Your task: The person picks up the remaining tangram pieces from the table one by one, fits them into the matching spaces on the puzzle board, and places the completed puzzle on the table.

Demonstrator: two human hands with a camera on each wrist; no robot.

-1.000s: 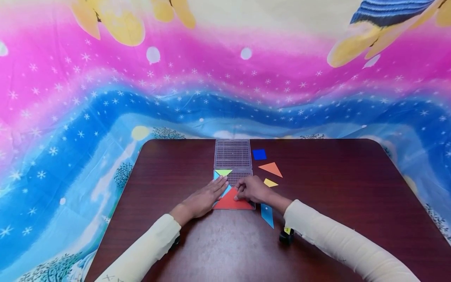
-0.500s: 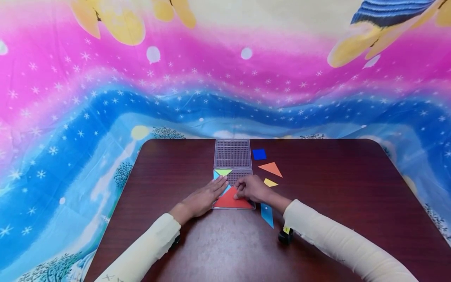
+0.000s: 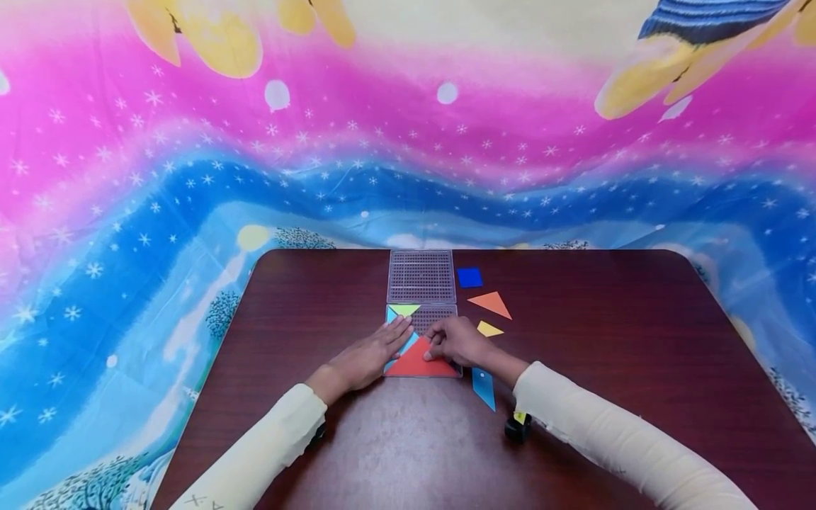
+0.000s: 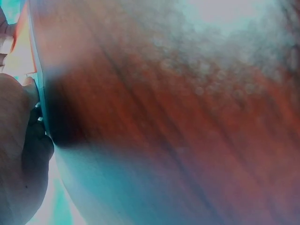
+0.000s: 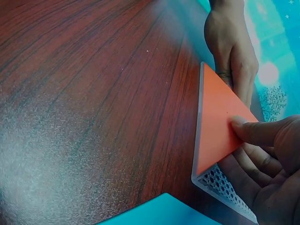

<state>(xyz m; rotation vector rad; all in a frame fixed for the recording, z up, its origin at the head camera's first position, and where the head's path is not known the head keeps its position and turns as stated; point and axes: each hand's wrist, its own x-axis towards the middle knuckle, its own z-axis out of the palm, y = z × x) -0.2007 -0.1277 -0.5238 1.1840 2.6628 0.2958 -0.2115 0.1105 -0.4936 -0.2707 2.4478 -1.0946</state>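
In the head view, my left hand (image 3: 366, 358) rests palm down with straight fingers on a light blue triangle (image 3: 410, 344) in a shallow perforated tray (image 3: 440, 322). A small green triangle (image 3: 405, 310) lies in the tray's far left corner. My right hand (image 3: 460, 341) pinches a large red triangle (image 3: 423, 365) by its right slanted side, thumb on top, fingers curled at the edge. The right wrist view has this triangle (image 5: 218, 117) lying along the tray's near edge, its tip by my left hand (image 5: 236, 56). The left wrist view catches only part of my left hand (image 4: 23, 140).
Behind the tray lies its matching perforated half (image 3: 421, 276). To the right are a dark blue square (image 3: 469, 277), an orange triangle (image 3: 492, 304), a yellow triangle (image 3: 489, 329) and a blue parallelogram (image 3: 483, 389). A patterned cloth (image 3: 408, 142) hangs behind the brown table (image 3: 593, 319).
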